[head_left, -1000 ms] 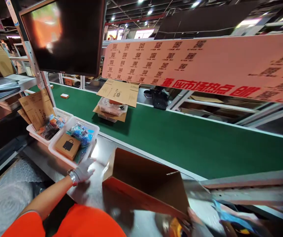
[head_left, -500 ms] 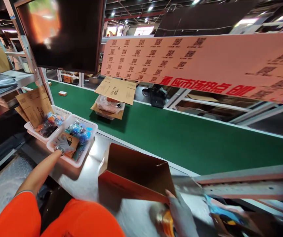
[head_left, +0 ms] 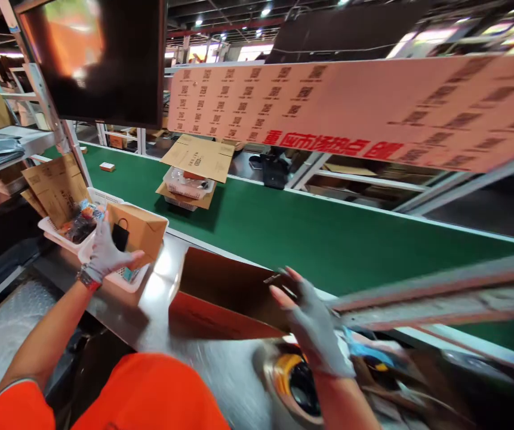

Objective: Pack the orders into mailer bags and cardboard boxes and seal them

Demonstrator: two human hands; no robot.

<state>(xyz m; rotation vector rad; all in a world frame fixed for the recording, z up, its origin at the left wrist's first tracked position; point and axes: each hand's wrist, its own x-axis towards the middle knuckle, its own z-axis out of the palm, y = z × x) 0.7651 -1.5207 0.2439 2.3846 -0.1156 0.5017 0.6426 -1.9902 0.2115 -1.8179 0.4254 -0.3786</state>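
Note:
My left hand (head_left: pixel 107 248), in a grey glove, grips a small brown cardboard box (head_left: pixel 142 230) with a black bag print. That box is tilted above the front white plastic basket (head_left: pixel 126 282), which it partly hides. On the metal table stands a larger open-topped cardboard box (head_left: pixel 225 322), its inside dark. At that box's right end is my right hand (head_left: pixel 313 322), also gloved, its fingers apart; whether it touches the wall I cannot tell. Below this hand lie rolls of tape (head_left: pixel 286 382), partly covered by my wrist.
A green conveyor belt (head_left: pixel 328 239) runs behind the table. Baskets topped with flat cardboard (head_left: pixel 198 156) stand on it. Another white basket (head_left: pixel 55 233) holds bagged items and cardboard sheets. A metal rail (head_left: pixel 436 292) crosses at right, near a blurred pile. A monitor (head_left: pixel 117 65) hangs upper left.
My left hand has lifted the small cardboard box up from inside the front basket. My right hand has risen at the larger box's right end, its fingers spreading. The view has shifted slightly.

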